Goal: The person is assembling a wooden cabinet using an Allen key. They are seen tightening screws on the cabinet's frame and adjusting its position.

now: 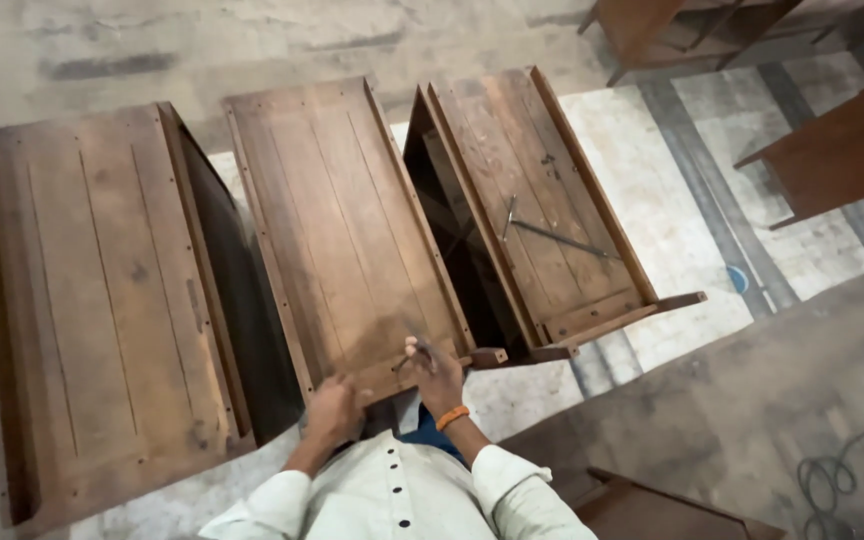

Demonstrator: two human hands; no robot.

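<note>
Wooden middle panel (342,220) lying flat at 12 o'clock from the person, left hand (334,408) pressed flat on its near edge, right hand (434,372) closed around a thin tool (414,345), orange wristband (452,417), long metal rod (557,238) on right panel (537,180) at 1 o'clock, third panel (92,300) at 10 o'clock.

**Tight gaps between three panels, open floor to the right**

Three wooden panels lie side by side and fill the middle. The left panel (92,300) and middle panel (342,230) are parted by a dark, narrow gap (237,290). A deeper dark slot (457,240) separates the middle panel from the right panel (542,190), whose top carries a thin metal rod (557,238). Both hands, left (332,412) and right (430,365), crowd the middle panel's near edge. Bare floor (672,250) lies open right of the panels, bounded by furniture (842,150) and a cable (842,470).
</note>
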